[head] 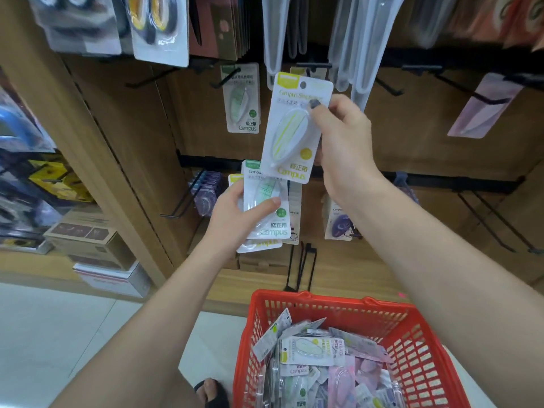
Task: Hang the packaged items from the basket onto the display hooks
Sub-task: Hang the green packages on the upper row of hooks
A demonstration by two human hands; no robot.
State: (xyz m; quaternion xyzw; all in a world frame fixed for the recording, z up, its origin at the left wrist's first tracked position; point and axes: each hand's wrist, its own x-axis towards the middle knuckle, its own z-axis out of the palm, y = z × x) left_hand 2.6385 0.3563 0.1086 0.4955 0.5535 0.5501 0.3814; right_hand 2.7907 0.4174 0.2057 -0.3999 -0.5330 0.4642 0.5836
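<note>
Two hands up at the display, both holding packs. Right hand [343, 134] pinches a yellow-striped correction tape pack [295, 128] by its right edge, thumb on the front near the top, pack upright and raised in front of the wooden back panel [412, 119]. Its hang hole sits just below a black hook [313, 66]; not on it. Left hand [235, 213] grips a small stack of packs [266, 207], thumb pressed across the front of the green-plaid one on top, a yellow-labelled pack peeking out behind and below. The stack's top corner is overlapped by the raised pack.

One green pack [241, 98] already hangs on a hook in the upper row, left of the raised pack. Purple packs [206, 192] hang on the lower row, left of the left hand; another purple pack [338, 222] shows behind the right forearm. Several bare hooks [388, 86] stick out to the right.

Red basket [412, 343] below, between the forearms, piled with more packaged items [312, 351], mixed green, yellow, purple. Toes in a dark sandal [212, 393] on the pale floor just left of the basket.
</note>
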